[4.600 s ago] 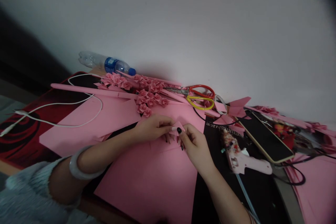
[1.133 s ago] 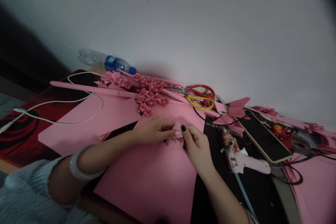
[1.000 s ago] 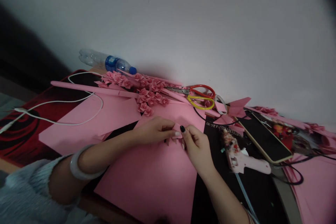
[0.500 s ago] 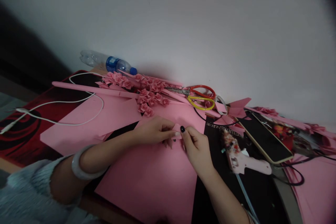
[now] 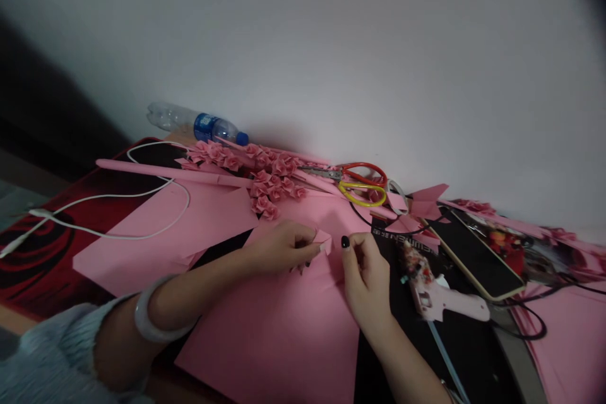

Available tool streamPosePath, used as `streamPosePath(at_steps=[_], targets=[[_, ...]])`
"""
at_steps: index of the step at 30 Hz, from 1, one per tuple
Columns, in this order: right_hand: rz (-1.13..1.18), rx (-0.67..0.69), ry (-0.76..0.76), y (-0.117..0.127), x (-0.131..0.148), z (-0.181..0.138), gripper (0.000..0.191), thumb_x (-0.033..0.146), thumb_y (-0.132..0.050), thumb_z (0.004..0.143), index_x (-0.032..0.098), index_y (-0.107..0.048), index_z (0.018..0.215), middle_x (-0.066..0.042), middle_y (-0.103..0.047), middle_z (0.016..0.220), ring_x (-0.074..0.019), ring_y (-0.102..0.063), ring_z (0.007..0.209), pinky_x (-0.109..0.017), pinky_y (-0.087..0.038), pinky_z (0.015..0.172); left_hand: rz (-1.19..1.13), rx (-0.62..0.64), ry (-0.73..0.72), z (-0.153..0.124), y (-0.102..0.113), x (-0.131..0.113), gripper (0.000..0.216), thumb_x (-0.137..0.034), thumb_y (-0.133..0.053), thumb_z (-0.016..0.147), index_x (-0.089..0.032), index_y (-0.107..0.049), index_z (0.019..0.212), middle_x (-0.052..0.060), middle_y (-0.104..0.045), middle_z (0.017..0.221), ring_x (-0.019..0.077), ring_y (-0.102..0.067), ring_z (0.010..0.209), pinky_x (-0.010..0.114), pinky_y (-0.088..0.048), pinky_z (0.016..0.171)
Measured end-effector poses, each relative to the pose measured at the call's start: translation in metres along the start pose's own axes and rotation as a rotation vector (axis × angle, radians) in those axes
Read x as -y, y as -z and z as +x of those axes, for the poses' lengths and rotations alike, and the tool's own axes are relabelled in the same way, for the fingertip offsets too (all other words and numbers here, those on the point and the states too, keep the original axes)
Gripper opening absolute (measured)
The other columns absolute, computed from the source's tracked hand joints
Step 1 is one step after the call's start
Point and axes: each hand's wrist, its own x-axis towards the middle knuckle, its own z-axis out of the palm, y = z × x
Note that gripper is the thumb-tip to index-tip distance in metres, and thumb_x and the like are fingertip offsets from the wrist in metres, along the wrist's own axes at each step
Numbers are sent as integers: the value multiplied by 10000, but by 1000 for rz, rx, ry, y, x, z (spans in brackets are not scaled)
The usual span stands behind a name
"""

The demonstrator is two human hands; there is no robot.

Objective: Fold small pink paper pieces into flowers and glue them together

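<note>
Above a large pink paper sheet (image 5: 284, 341), my left hand (image 5: 277, 246) pinches a small folded piece of pink paper (image 5: 324, 240) between thumb and fingers. A pale bangle circles that wrist. My right hand (image 5: 368, 278) is closed just right of the folded piece, its dark thumbnail facing up and a gap between them. Whether anything small sits in its curled fingers is hidden. Behind my hands lie clusters of pink paper flowers (image 5: 274, 184). Scissors (image 5: 362, 194) with red and yellow handles rest behind them.
A glue gun (image 5: 440, 303) and a phone (image 5: 478, 259) lie at the right, near black cords. Pink sheets (image 5: 568, 334) are stacked at the far right. A white cable (image 5: 113, 194), a long pink paper tube (image 5: 161, 170) and a plastic bottle (image 5: 206, 127) are at the left, below the wall.
My right hand has drawn away to the right from the folded paper, opening a gap. My left hand still holds the piece. The whole view has shifted slightly.
</note>
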Motion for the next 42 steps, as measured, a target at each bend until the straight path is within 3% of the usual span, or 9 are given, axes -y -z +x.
streamPosePath(at_steps=[6,10,17,23,27,30,32,34,42], targets=[[91,257,-79,-2,1,1,254,319,-431,985,207,-501,768,46,-449,630,-130,-439,555,-235,-332,528,-63,96,-34,1,0,-4,297,-299,-473,908,-181,-502,637,-32,-565,555,95,-529,478,184,-386,470],[173,293,-101,-2,0,2,297,368,-427,990,213,-502,748,30,-486,638,-143,-459,570,-247,-363,544,-23,104,-100,-1,-1,-2,335,-331,-420,958,-181,-517,674,-18,-583,574,112,-543,539,213,-420,557],[250,330,-107,-3,3,3,309,418,-467,978,231,-512,736,13,-551,631,-157,-501,563,-263,-405,553,-248,135,-118,-5,-5,9,371,-335,-332,975,-173,-596,771,36,-640,726,151,-566,609,265,-466,604],[279,271,-238,-7,1,0,314,369,-408,989,240,-436,704,46,-436,563,-136,-399,501,-260,-331,504,-130,88,-92,-6,-1,-3,391,-316,-355,961,-185,-582,671,31,-650,683,163,-590,650,267,-455,641],[382,166,-328,-11,-2,-2,321,407,-407,986,247,-397,708,73,-378,533,-119,-328,464,-252,-261,459,-97,-161,-48,2,-1,0,335,-364,-440,948,-214,-455,649,-41,-510,513,134,-501,509,254,-411,556],[369,142,-314,-11,-4,-2,342,417,-402,989,240,-399,696,66,-398,542,-115,-340,477,-253,-250,463,-243,-304,-40,7,-2,3,166,-383,-515,913,-221,-492,886,-43,-587,646,134,-537,552,245,-451,570],[373,146,-301,-11,-3,-1,340,413,-408,987,240,-393,695,74,-375,542,-113,-335,478,-249,-250,465,-262,-286,-40,8,-1,3,213,-369,-549,884,-210,-530,1024,21,-664,892,161,-617,739,254,-494,644],[348,163,-289,-10,-2,-1,335,401,-406,989,237,-396,697,76,-366,540,-113,-336,479,-246,-255,470,-197,-206,-34,8,-1,1,207,-354,-536,881,-194,-588,1001,41,-667,960,189,-627,872,269,-502,726],[231,112,-298,-10,5,1,91,268,-451,943,209,-479,1007,75,-450,598,-131,-425,508,-238,-327,504,17,-144,-40,6,2,6,234,-286,-425,905,-183,-501,709,-31,-466,677,141,-499,700,218,-420,628]])
